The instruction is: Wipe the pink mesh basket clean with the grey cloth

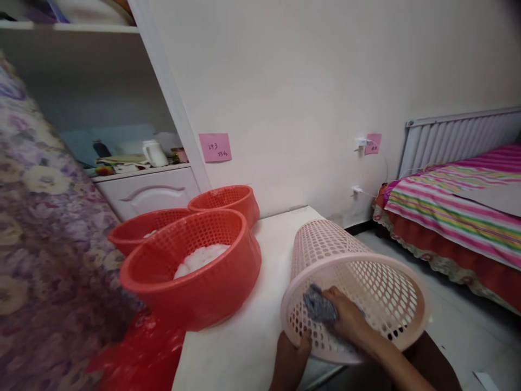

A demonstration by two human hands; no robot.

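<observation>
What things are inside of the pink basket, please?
Inside the pink basket, the right hand holds a crumpled gray cloth. What lies behind the cloth, hand and forearm is covered.

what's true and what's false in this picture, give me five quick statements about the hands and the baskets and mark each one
1. The right hand holds a grey cloth inside the pink basket. True.
2. The pink basket stands upright. False: it is tipped onto its side.
3. The left hand is at the pink basket's rim. True.
4. The nearest red basket stands to the right of the pink basket. False: it is on the left.
5. Something white lies in the nearest red basket. True.
</observation>
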